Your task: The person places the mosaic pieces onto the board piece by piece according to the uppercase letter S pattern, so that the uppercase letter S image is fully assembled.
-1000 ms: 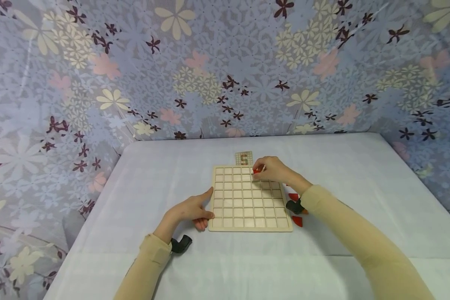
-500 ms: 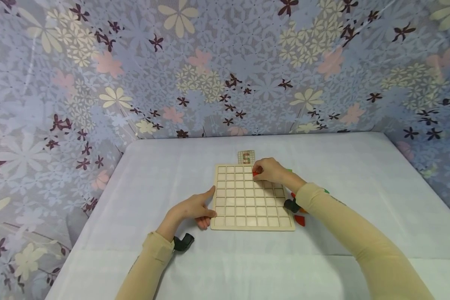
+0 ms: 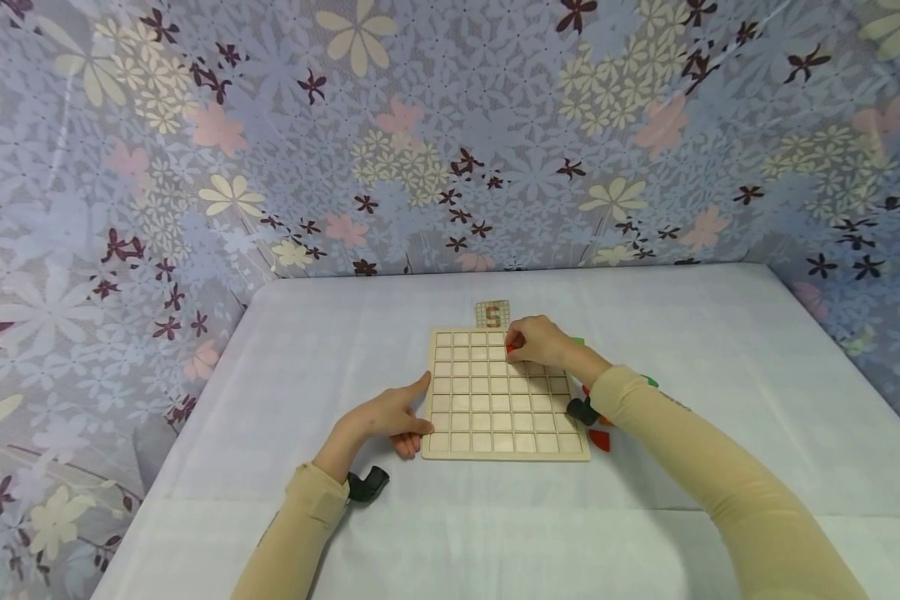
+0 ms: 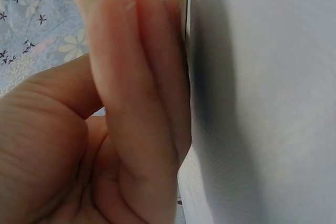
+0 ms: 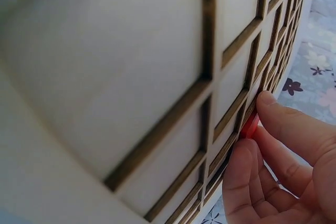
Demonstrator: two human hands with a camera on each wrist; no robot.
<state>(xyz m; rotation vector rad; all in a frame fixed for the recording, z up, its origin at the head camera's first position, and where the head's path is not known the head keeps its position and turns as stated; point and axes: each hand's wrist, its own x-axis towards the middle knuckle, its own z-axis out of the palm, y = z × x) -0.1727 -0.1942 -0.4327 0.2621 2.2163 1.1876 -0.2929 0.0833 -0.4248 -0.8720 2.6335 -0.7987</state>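
Observation:
A square wooden board (image 3: 480, 403) with a raised grid lies flat on the white cloth. My left hand (image 3: 388, 418) is at its left side, index finger and thumb touching the edge at two spots. In the left wrist view, other fingers (image 4: 126, 82) of that hand lie together beside the board's edge, low over the cloth. Near the top right of the grid, my right hand (image 3: 537, 340) pinches a small red piece (image 5: 249, 126) between thumb and fingers. The right wrist view has this piece against the grid; its full shape is hidden by the fingers.
A small card (image 3: 492, 314) with a coloured S-shaped pattern lies behind the board. To the right are a red rounded piece (image 3: 600, 440), an orange piece (image 3: 606, 421) and green pieces (image 3: 651, 382), partly covered by the right forearm. A flowered curtain (image 3: 435, 150) hangs behind.
The view has shifted slightly. My right hand has lowered the red piece a little toward the board's top-right cells, then stayed there. My left hand keeps its place at the board's edge.

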